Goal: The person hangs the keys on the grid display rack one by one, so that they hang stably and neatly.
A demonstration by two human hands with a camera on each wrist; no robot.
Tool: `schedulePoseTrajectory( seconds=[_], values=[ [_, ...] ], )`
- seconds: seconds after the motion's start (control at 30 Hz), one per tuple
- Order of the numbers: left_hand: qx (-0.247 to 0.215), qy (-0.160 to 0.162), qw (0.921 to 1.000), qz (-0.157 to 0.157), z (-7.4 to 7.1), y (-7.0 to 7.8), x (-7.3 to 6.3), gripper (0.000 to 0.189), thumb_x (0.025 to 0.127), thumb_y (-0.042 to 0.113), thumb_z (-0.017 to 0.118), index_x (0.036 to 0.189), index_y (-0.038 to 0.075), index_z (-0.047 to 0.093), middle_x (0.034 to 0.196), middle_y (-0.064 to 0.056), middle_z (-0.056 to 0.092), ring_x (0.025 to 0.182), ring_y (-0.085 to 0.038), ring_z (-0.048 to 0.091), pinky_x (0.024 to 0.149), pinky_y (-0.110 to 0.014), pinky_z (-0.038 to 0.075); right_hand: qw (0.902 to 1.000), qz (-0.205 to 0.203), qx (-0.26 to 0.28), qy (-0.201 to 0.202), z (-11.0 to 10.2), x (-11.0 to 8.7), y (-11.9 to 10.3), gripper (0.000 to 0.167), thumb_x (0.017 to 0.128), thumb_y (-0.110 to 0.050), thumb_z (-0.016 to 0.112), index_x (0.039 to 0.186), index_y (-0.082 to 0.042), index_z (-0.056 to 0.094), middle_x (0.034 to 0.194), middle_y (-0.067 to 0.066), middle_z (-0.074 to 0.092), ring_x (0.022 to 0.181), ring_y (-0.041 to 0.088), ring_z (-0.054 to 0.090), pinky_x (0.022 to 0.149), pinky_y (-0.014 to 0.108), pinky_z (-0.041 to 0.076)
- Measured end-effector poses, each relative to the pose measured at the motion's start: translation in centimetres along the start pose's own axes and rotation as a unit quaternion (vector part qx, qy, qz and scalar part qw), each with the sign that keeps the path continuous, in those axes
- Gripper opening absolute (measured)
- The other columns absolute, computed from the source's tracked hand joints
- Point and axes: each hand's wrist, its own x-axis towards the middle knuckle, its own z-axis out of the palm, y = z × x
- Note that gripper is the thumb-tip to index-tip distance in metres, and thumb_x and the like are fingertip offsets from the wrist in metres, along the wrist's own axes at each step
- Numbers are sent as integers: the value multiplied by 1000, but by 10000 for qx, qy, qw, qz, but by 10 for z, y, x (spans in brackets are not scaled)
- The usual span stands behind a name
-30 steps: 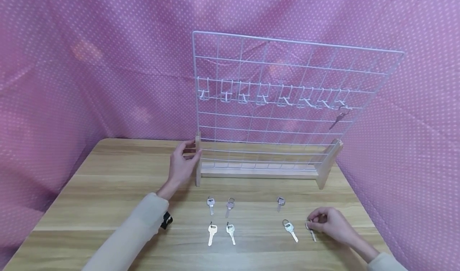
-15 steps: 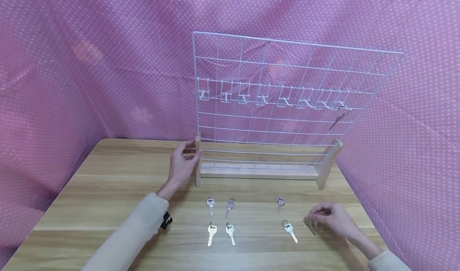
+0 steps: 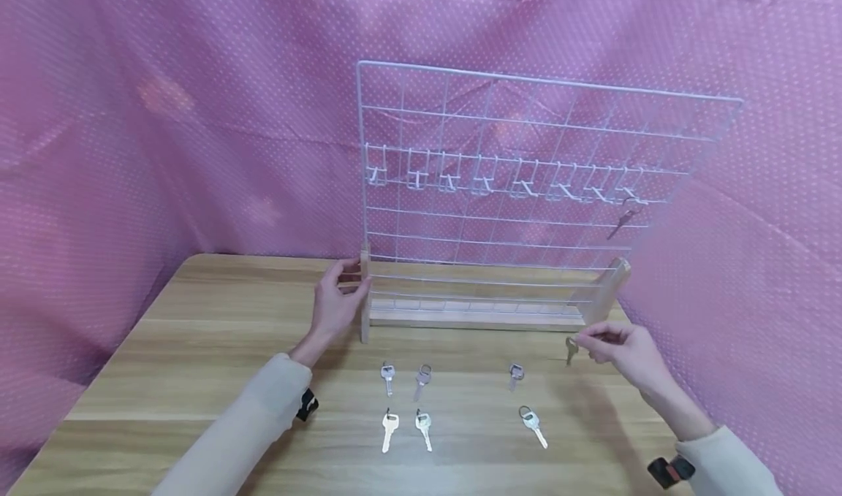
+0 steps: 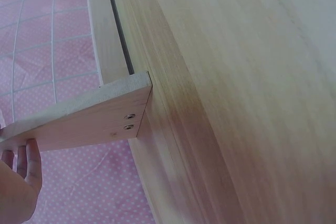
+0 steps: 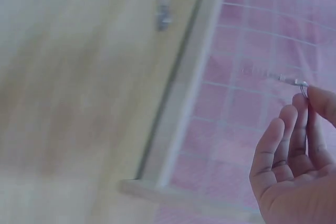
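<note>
My right hand (image 3: 628, 350) pinches a key (image 3: 571, 350) by its ring, thumb against fingertips. The key hangs above the table, in front of the rack's right foot. In the right wrist view the key (image 5: 278, 77) points away from the fingertips, slightly blurred. At the rack's other end my left hand (image 3: 334, 302) grips the wooden side piece (image 3: 365, 299), with thumb in front and fingers at the back. The left wrist view shows fingers (image 4: 32, 163) against that side piece (image 4: 79, 119). A white wire grid (image 3: 546, 120) rises from the wooden base, carrying a row of hooks (image 3: 483, 184).
One key (image 3: 623, 222) hangs on the rightmost hook. On the wooden table (image 3: 217, 321) several ringed keys lie in two rows, among them a left key (image 3: 390, 430) and a right key (image 3: 533, 426). Pink dotted cloth (image 3: 217, 116) surrounds the table.
My right hand has lifted the key off the table and moved it forward, toward the rack's right foot. The left hand keeps its grip on the side piece.
</note>
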Motion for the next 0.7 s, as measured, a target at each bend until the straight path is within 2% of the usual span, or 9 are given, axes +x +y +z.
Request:
schedulePoseTrajectory(
  seconds=[0.13, 0.23, 0.33, 0.43, 0.53, 0.7],
  values=[
    [-6, -23, 10000, -10, 3, 0, 0, 42, 96, 4, 74, 136, 0, 61, 129, -23, 67, 114, -41, 69, 100, -52, 64, 9986, -266, 262, 376, -10, 5, -21, 23, 101, -22, 73, 110, -1, 75, 82, -17, 72, 75, 6, 69, 73, 22, 63],
    [4, 30, 10000, 7, 3, -1, 1, 42, 96, 3, 74, 135, 0, 62, 129, -23, 67, 113, -41, 69, 100, -53, 64, 9941, -590, 753, 508, -17, 9, -38, 12, 101, -18, 72, 105, -7, 77, 84, -16, 72, 73, 6, 68, 72, 20, 63],
    [40, 71, 10000, 8, 3, -1, 1, 42, 95, 3, 74, 135, 0, 62, 129, -23, 68, 113, -42, 69, 99, -53, 64, 9831, -882, 1487, 594, -22, 14, -55, 6, 100, -12, 73, 101, -12, 79, 84, -13, 74, 71, 5, 69, 70, 18, 62],
    [61, 69, 10000, 9, 3, -1, 1, 42, 96, 4, 74, 136, -1, 61, 129, -24, 68, 114, -42, 68, 99, -51, 64, 9669, -1086, 2188, 736, -28, 19, -71, 6, 97, -7, 75, 98, -12, 79, 83, -10, 76, 69, 5, 70, 68, 16, 62],
    [66, 66, 10000, -2, 2, 0, 0, 42, 96, 3, 74, 136, -1, 61, 129, -24, 68, 113, -42, 69, 99, -51, 65, 9555, -1235, 2465, 1050, -34, 24, -86, 7, 95, -5, 77, 96, -12, 80, 82, -9, 78, 66, 4, 70, 65, 15, 61],
    [49, 75, 10000, -22, 1, 0, -1, 43, 95, 3, 75, 135, -1, 62, 128, -24, 68, 113, -42, 69, 99, -52, 65, 9421, -1324, 2662, 1548, -44, 32, -106, 6, 92, -6, 81, 95, -11, 81, 79, -8, 79, 62, 4, 70, 61, 15, 60]
  ],
)
